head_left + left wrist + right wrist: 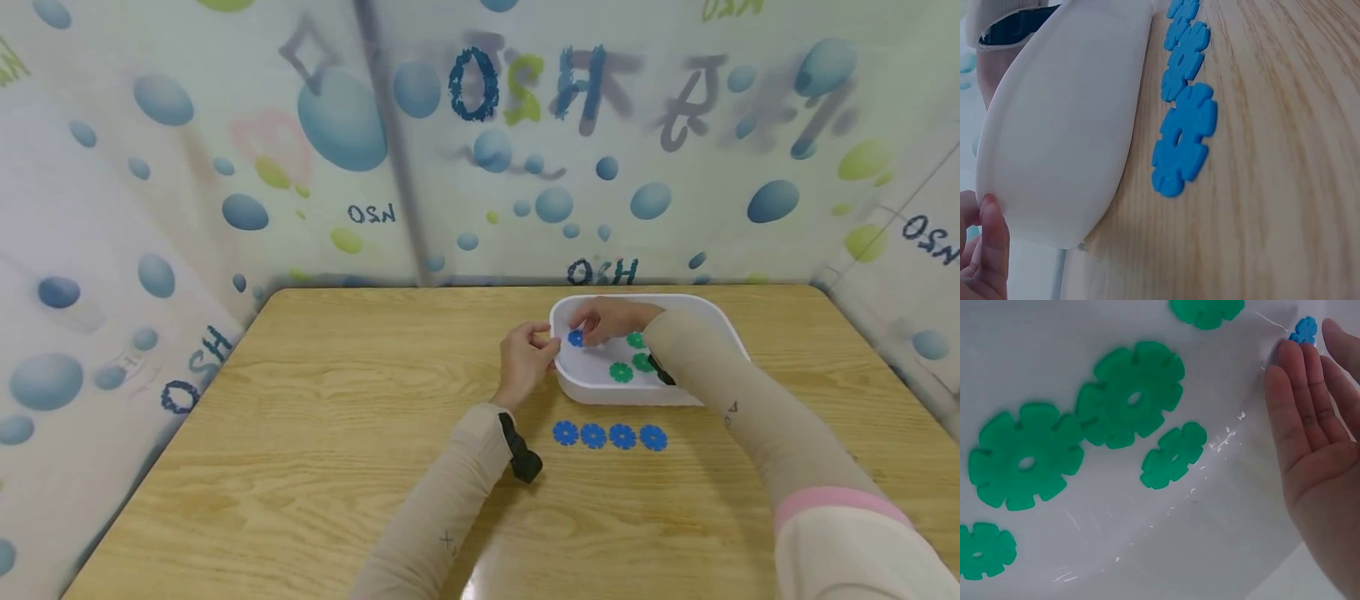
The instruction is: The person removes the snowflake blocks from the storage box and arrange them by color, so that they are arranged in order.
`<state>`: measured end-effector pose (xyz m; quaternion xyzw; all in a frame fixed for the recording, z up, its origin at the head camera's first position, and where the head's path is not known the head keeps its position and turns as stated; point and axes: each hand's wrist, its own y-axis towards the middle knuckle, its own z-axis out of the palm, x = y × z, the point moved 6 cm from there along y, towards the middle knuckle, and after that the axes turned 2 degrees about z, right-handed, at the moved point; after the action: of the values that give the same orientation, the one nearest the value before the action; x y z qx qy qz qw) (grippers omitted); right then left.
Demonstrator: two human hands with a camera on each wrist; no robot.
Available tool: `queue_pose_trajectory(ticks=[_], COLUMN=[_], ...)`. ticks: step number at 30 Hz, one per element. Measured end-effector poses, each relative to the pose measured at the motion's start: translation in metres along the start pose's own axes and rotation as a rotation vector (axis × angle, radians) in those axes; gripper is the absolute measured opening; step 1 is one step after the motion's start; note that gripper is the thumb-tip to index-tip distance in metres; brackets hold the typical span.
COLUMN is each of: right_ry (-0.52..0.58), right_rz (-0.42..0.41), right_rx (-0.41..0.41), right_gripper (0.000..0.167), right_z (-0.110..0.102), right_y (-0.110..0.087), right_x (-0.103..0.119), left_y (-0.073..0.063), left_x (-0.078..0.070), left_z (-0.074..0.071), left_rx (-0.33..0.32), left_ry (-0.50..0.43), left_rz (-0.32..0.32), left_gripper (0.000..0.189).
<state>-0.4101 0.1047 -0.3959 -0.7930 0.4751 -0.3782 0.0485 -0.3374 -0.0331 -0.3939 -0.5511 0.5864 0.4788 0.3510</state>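
Observation:
In the head view, my left hand (527,360) holds the left end of a white tray (647,396) by its rim. The left wrist view shows a fingertip (990,206) against the tray's outer wall. My right hand (618,317) reaches inside the tray, its fingertips at a blue flower-shaped disc (575,338). In the right wrist view, this blue disc (1305,329) shows just past the fingertips, with a gap between the thumb and the other fingers. Several green notched discs (621,372) lie on the tray floor, partly hidden by the right arm.
On the wooden table (360,375), several blue discs (593,436) lie flat in a row before the tray. A curtain (555,167) with printed bubbles hangs behind the table. Each wrist carries a black strap; the left strap (521,454) is plain to see.

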Motion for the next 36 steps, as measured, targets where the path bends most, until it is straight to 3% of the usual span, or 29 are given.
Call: queue_pose_trajectory(ticks=[11, 21, 29, 36], right_ry=[-0.060, -0.085, -0.081, -0.158], right_rz=[-0.031, -0.104, -0.084, -0.137], right_rx=[0.018, -0.017, -0.053, -0.061], right_gripper=[0.034, 0.038, 0.036, 0.027], right_z=[0.001, -0.001, 0.002, 0.006], right_y=[-0.002, 0.000, 0.009, 0.007], right_x=[0.001, 0.011, 0.010, 0.016], left_y=[0.001, 0.000, -0.001, -0.002], left_x=[0.001, -0.002, -0.002, -0.003], left_z=[0.001, 0.000, -0.002, -0.001], left_rx=[0.004, 0.003, 0.002, 0.001], left_ry=[0.002, -0.005, -0.006, -0.012], left_rz=[-0.012, -0.014, -0.013, -0.013], left_gripper=[0.025, 0.026, 0.025, 0.025])
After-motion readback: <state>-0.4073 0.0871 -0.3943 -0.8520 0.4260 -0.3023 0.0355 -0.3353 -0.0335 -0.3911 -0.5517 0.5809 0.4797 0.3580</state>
